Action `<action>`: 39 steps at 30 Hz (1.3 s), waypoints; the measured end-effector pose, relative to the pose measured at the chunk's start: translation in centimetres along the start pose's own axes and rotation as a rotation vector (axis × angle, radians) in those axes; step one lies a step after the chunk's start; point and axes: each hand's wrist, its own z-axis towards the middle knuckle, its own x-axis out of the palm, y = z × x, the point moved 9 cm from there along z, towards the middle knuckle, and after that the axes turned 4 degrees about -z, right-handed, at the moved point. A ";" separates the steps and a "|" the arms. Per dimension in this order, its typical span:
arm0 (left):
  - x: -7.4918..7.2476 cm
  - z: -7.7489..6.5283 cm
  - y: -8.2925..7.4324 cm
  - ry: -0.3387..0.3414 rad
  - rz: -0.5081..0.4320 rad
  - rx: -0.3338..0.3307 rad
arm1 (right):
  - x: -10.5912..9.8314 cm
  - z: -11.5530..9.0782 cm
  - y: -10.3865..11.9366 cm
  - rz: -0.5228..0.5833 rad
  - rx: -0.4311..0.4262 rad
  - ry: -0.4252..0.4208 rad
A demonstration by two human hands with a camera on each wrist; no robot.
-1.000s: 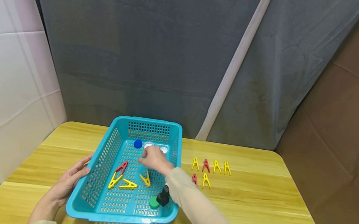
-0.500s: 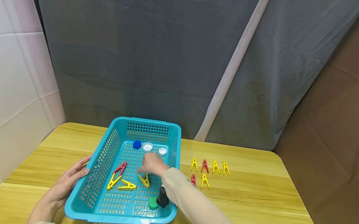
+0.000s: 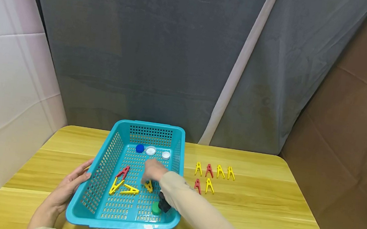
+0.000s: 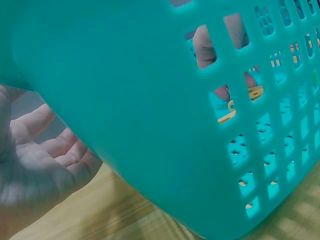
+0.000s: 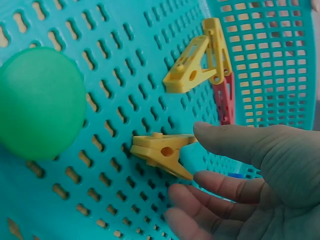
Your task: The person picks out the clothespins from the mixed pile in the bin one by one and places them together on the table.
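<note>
My left hand (image 3: pixel 66 188) holds the left rim of the blue-green basket (image 3: pixel 95 205); in the left wrist view its fingers (image 4: pixel 65 145) reach under the rim. Inside the basket is my right hand (image 3: pixel 155 170), just above a yellow plastic clothespin (image 3: pixel 148 187) on the floor. The right wrist view has the thumb (image 5: pixel 220 140) and index finger at the two handle ends of that clothespin (image 5: pixel 162 152), fingers spread. To its left lie two more yellow clothespins (image 3: pixel 130 190) and a red one (image 3: pixel 123 172), some touching.
A blue cap (image 3: pixel 139 148) and two white caps (image 3: pixel 151 151) lie at the basket's far end. A green cap (image 3: pixel 156 208) lies near its front right, beside the black wrist camera (image 3: pixel 164 203). Several clothespins (image 3: pixel 209 186) stand in two rows on the wooden table (image 3: pixel 260 210).
My right hand has come back from the white caps toward the near side and down to the yellow clothespin. The left hand has stayed at the basket's rim.
</note>
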 end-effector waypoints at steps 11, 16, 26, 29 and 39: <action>0.1 -0.1 0.1 0.006 -0.018 0.003 | 0.8 1.0 0.6 0.049 0.014 -0.038; 0.2 -0.1 0.2 0.019 -0.034 0.005 | 0.8 1.5 0.7 0.103 0.008 -0.077; 0.1 -0.1 0.1 0.015 -0.042 -0.008 | -0.3 1.9 1.0 0.020 -0.067 -0.078; 0.0 -0.1 0.1 0.013 -0.037 -0.011 | 0.3 1.9 1.4 -0.003 -0.111 0.002; 0.0 -0.1 0.1 0.003 -0.026 -0.015 | 1.4 2.1 2.0 -0.010 -0.186 0.110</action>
